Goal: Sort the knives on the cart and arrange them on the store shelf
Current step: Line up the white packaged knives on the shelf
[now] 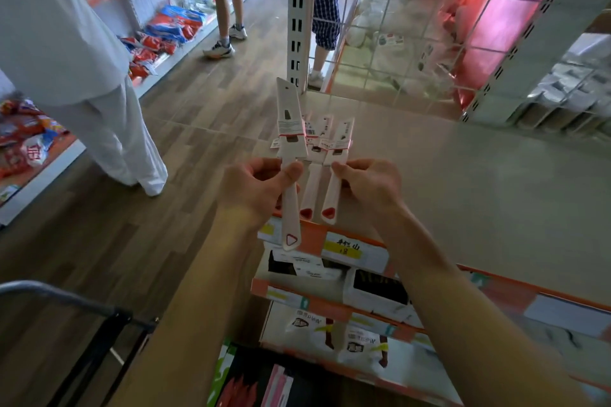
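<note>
At the near left, the dark tubular frame of the cart (99, 317) is seen. Further left and far, a floor-level shelf with red and blue packets (165, 30) is lined along the aisle, and a person in white clothing (82, 76) is stood beside it. At the centre, the left hand (261, 188) is clenched around the white handle of a large knife (291, 149), whose blade is enclosed in a white cardboard sleeve and is pointed away, toward the far side. Just to its right, two smaller sleeved knives (327, 172) are gripped side by side by the right hand (367, 185), thumb on top; red triangular marks are shown at their handle ends. All three knives are held above the near left corner of the pale shelf surface (463, 182). Below the hands, boxed goods (373, 287) are stacked on lower shelves with orange edges. At the far right, a wire grid panel (446, 26) is mounted behind the shelf.
</note>
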Available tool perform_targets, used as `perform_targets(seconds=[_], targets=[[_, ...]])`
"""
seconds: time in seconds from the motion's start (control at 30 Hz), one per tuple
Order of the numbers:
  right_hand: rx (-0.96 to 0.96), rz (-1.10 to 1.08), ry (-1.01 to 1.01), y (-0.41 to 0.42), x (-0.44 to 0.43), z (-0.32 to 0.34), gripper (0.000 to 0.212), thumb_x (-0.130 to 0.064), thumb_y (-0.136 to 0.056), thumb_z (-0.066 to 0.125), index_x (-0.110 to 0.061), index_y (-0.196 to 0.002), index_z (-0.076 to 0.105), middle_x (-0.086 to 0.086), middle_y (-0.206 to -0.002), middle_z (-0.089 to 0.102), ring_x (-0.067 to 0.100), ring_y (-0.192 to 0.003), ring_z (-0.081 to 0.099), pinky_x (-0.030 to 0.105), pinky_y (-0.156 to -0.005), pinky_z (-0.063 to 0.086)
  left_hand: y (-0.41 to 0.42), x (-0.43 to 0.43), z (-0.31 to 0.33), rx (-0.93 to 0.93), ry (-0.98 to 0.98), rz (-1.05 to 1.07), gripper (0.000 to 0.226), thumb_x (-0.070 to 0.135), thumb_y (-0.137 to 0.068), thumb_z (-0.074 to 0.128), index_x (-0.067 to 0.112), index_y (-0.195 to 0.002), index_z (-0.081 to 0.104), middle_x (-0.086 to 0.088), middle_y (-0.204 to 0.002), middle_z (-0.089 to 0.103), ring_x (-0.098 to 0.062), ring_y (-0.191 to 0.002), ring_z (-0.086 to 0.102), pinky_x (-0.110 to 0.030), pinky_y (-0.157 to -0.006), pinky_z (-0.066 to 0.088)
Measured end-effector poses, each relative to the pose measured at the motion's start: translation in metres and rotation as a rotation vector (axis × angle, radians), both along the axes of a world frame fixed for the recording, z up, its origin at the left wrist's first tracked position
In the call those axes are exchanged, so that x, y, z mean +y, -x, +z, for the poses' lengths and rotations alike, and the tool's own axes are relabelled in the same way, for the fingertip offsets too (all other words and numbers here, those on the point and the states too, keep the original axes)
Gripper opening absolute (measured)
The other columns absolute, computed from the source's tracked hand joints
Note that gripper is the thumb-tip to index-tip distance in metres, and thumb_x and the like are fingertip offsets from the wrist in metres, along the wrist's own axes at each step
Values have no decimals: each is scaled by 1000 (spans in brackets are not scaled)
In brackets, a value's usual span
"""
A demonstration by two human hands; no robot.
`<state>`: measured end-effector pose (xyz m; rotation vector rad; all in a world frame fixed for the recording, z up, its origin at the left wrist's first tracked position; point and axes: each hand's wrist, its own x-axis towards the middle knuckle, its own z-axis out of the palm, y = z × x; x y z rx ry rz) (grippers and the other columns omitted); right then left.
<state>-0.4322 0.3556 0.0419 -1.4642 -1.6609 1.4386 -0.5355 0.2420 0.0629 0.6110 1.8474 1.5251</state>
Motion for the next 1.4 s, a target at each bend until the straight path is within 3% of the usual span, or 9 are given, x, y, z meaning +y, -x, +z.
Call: perform_targets(seconds=[0.13, 0.3, 0.57, 0.67, 0.8, 1.03, 1.2, 1.3, 1.4], targets=[[-95, 44, -68, 0, 1, 0, 14, -26, -83, 68, -15, -75, 66, 1, -83, 68, 16, -77, 65, 24, -73, 54, -1, 0, 3, -9, -16, -22, 11, 24, -78, 68, 21, -82, 58, 4, -73, 64, 5, -49, 62, -11, -47, 51], [-189, 129, -226, -2, -2, -2, 26, -26, -88, 61, -5, -103, 68, 5, -98, 69, -3, -58, 50, 1, -42, 39, -1, -5, 3, 8, -30, -40, 10, 23, -78, 68, 20, -83, 60, 5, -74, 65, 5, -50, 62, -12, -50, 53], [-248, 235, -432, -10, -11, 1, 27, -19, -90, 58, -5, -113, 64, 10, -108, 69, 3, -69, 52, -5, -47, 36, -13, -6, -2, 2, -41, -56, 13, 19, -79, 69, 13, -87, 62, 1, -72, 65, 0, -49, 63, -14, -47, 51], [-238, 205, -509, -19, -15, 6, 26, -18, -89, 61, -4, -111, 65, 9, -103, 69, 2, -60, 53, 3, -52, 43, -16, -4, -5, 45, -19, -64, 11, 23, -77, 70, 19, -83, 62, 0, -75, 67, -10, -62, 68, -24, -58, 57], [-194, 147, -561, -30, -20, 20, 19, -16, -89, 60, -1, -94, 70, 12, -84, 72, 26, -70, 66, 11, -61, 46, -24, 1, -6, 108, -17, 17, 13, 28, -76, 72, 25, -75, 59, -1, -77, 68, -22, -75, 68, -36, -69, 56], [-59, 144, -593, -35, -33, 59, 23, -22, -90, 58, -4, -89, 72, 5, -68, 68, 13, -50, 60, 8, -62, 49, -47, 10, 3, 490, -34, 162, 24, 26, -82, 67, 28, -65, 49, 16, -63, 54, 0, -59, 55, -17, -56, 48], [17, 105, -529, -30, -36, 74, 31, -33, -89, 59, -5, -81, 72, -4, -61, 64, 10, -60, 68, 22, -69, 57, -66, 15, -4, 601, -131, 197, 14, 15, -83, 65, 14, -72, 56, 0, -72, 60, -3, -55, 50, -5, -50, 40], [33, 82, -534, -29, -33, 70, 26, -30, -87, 63, -6, -80, 72, -11, -57, 60, 0, -52, 63, 17, -63, 56, -72, 17, -15, 692, -149, 189, 16, 16, -83, 64, 11, -70, 56, -6, -74, 60, -15, -57, 54, -24, -59, 51], [46, 31, -537, -30, -30, 63, 19, -23, -85, 66, -6, -82, 73, -2, -64, 67, 4, -55, 64, 20, -63, 57, -76, 17, -22, 817, -174, 170, 15, 17, -80, 60, 5, -72, 56, -9, -73, 58, -27, -56, 56, -43, -49, 50]])
